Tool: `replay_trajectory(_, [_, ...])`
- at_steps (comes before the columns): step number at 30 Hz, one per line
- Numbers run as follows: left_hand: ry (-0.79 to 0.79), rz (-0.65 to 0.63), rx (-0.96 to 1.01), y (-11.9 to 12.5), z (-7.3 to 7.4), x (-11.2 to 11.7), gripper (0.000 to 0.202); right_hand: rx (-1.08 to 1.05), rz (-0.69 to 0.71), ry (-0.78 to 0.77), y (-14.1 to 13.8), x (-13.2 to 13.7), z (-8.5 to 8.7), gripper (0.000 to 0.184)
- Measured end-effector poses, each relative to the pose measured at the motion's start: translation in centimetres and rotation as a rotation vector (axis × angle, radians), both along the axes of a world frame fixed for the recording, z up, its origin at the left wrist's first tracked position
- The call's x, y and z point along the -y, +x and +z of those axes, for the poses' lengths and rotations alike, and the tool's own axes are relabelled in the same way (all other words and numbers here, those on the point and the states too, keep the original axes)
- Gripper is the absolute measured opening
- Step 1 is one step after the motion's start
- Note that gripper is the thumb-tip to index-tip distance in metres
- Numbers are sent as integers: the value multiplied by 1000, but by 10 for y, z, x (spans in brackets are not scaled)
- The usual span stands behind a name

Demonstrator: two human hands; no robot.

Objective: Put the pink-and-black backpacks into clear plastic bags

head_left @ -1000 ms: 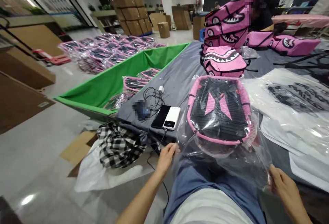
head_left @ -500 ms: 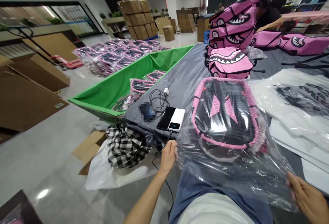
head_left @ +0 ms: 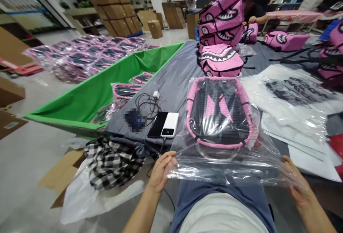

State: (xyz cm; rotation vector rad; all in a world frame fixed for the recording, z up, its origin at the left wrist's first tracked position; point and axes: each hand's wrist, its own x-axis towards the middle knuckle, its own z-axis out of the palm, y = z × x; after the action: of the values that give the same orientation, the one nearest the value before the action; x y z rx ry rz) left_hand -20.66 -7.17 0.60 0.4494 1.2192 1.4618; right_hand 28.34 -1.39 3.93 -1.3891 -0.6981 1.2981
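Observation:
A pink and black backpack lies back side up on the grey-covered table, inside a clear plastic bag. The bag's loose open end stretches toward me over the table edge. My left hand pinches its left corner, fingers closed on the film. At the right corner my right hand is closed on the film too, thumb uppermost. Between the hands the plastic is pulled taut and wrinkled. Left of the backpack lie a white power bank and a black phone.
Pink shark-mouth backpacks are stacked behind. White printed plastic bags lie to the right. A green-lined bin with wrapped backpacks adjoins the table's left side. A checkered cloth lies below. Another person works across the table.
My right hand has moved up and inward with its bag corner, and the left hand has lowered slightly. The bag's loose end is now straighter. My view has turned right.

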Motion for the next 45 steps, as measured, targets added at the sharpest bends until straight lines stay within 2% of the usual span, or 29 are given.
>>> replay_trajectory(3, [34,63,101,1,-11,7,40,-52,-23,19,7,14,-12,43])
replay_trajectory(5, [61,9,39,1,-11,9,55,21,-49,65,8,21,-14,48])
replay_trajectory(7, [52,-57,-181,1,-6,7,54,167,-36,89,8,23,-9,51])
replay_trajectory(9, [38,-63,-492,0,1,3,37,368,-23,131,9,19,-2,44])
replay_trajectory(10, [54,-47,-635,-1,3,0,35,476,-34,171,10,16,3,41])
replay_trajectory(13, [213,78,-941,-1,8,-8,48,706,-110,330,7,6,13,37])
replay_trajectory(15, [311,187,-1037,-1,8,-12,47,692,-141,420,0,1,14,36])
replay_trajectory(17, [346,265,-1029,2,7,-15,41,541,-158,481,-11,-5,11,36])
replay_trajectory(20, [319,337,-779,10,9,-21,34,317,-187,490,-25,-14,4,41])
replay_trajectory(22, [277,381,-587,16,12,-25,36,293,-186,412,-30,-19,2,44])
replay_trajectory(24, [236,398,-498,21,16,-29,39,343,-182,323,-30,-21,3,50])
replay_trajectory(30, [102,334,-576,27,16,-47,50,518,-316,236,-35,-20,9,60])
replay_trajectory(33, [49,274,-786,21,19,-56,46,525,-321,182,-42,-20,11,61])
replay_trajectory(35, [118,315,-1054,21,26,-58,39,502,-279,166,-44,-21,12,61])
replay_trajectory(37, [303,378,-1338,32,37,-57,30,484,-255,165,-44,-21,11,61])
replay_trajectory(38, [430,364,-1459,41,43,-56,28,483,-260,169,-43,-21,10,62])
replay_trajectory(40, [696,198,-1633,67,54,-55,31,492,-285,177,-42,-21,9,61])
replay_trajectory(42, [888,-7,-1697,95,64,-56,42,508,-313,181,-41,-21,7,62])
replay_trajectory(44, [933,-105,-1691,117,70,-60,52,518,-323,177,-41,-22,7,64])
replay_trajectory(45, [924,-128,-1681,124,71,-62,50,517,-323,175,-40,-22,6,65])
